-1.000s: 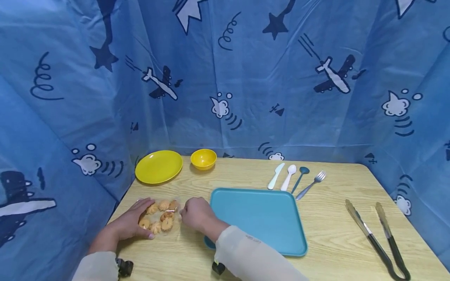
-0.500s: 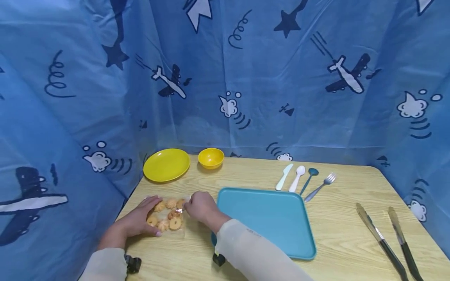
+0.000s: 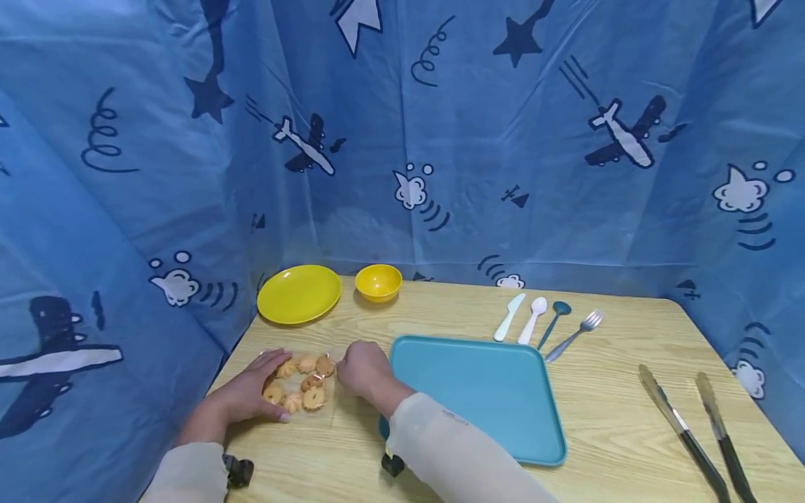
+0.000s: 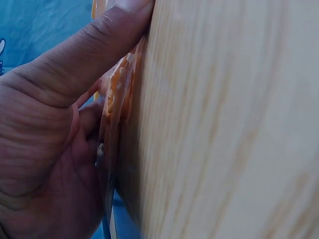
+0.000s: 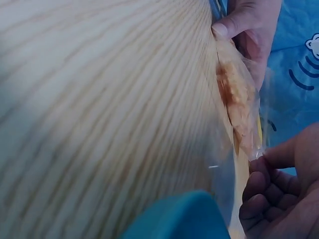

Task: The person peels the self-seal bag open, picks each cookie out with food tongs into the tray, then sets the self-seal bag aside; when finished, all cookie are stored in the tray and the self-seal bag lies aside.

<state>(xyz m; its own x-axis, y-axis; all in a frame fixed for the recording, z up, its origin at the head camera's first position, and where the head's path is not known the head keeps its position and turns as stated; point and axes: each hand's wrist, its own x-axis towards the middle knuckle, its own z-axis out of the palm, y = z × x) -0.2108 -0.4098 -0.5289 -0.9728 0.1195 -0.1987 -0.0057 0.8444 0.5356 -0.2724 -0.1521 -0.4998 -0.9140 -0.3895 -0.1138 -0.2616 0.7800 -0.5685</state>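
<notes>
Left of the tray (image 3: 474, 398), the left hand (image 3: 251, 388) grips the left end of a clear bag of cookies (image 3: 294, 383), thumb along its near side. That hand covers the bag's left end; the left wrist view cuts off the thumb's tip. The yellow plate (image 3: 299, 294) lies beyond the bag, off the tray's far left, and the yellow bowl (image 3: 379, 283) sits behind the tray's far left corner. Just off the tray's left edge, the right hand (image 3: 365, 370) pinches the bag's right edge between thumb and forefinger; its fingertips are hidden from the head camera, seen only from the right wrist. Its sleeve (image 3: 453, 443) covers the tray's near left corner. A narrow strip of table (image 3: 314, 461) separates bag from tray. Past the tray's far right edge lie a knife (image 3: 510, 316), white spoon (image 3: 532, 319), teal ladle (image 3: 554, 325) and fork (image 3: 575, 336); whether the ladle's handle touches the tray is unclear. A broader stretch of table separates the tray's right edge from the tongs (image 3: 685, 436), their near end cut off.
</notes>
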